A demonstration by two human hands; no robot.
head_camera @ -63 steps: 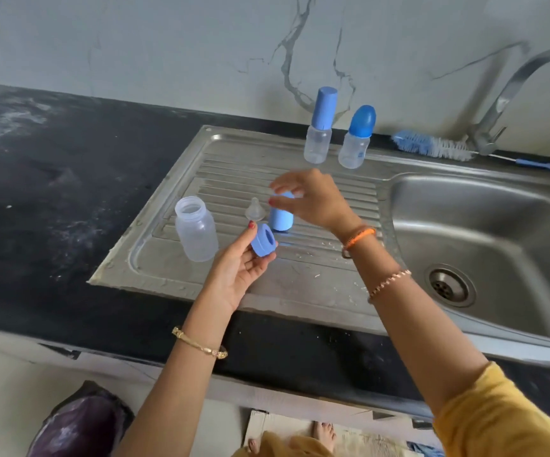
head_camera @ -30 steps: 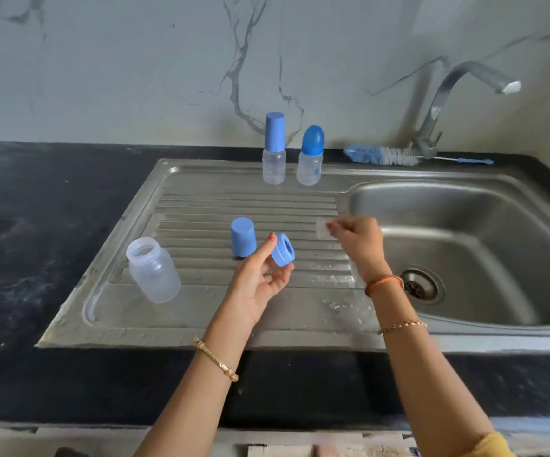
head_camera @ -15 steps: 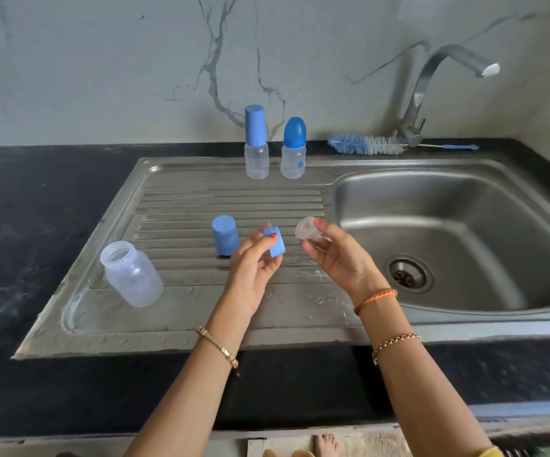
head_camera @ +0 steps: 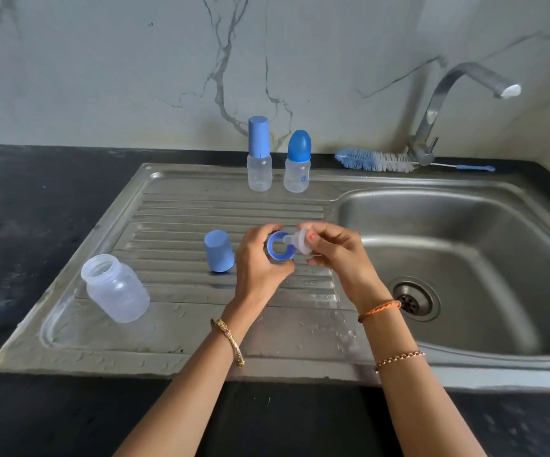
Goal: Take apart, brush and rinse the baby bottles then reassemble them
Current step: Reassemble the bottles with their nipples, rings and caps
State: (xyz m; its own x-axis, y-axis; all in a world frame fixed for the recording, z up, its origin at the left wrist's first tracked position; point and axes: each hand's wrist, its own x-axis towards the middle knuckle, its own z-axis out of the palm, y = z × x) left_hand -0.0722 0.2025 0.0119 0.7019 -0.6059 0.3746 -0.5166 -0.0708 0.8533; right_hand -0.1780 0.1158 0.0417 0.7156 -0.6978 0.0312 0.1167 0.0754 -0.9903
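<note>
Left grip [head_camera: 260,258] curls round the blue collar ring [head_camera: 278,249], while my right hand [head_camera: 329,250] pinches the clear teat [head_camera: 298,243] by its flange, tip aimed at the ring's hole. I judge the teat soft, light and probably slippery: hold its rim, not the tip. Open bottle [head_camera: 117,288] and blue cap [head_camera: 219,250] stand on the drainboard [head_camera: 174,334] to the left, clear of my hands.

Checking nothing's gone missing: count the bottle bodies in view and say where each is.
3. Open bottle stands uncapped at the drainboard's front left; flat-capped bottle and dome-capped bottle stand side by side at its back edge. None seems hidden.
</note>
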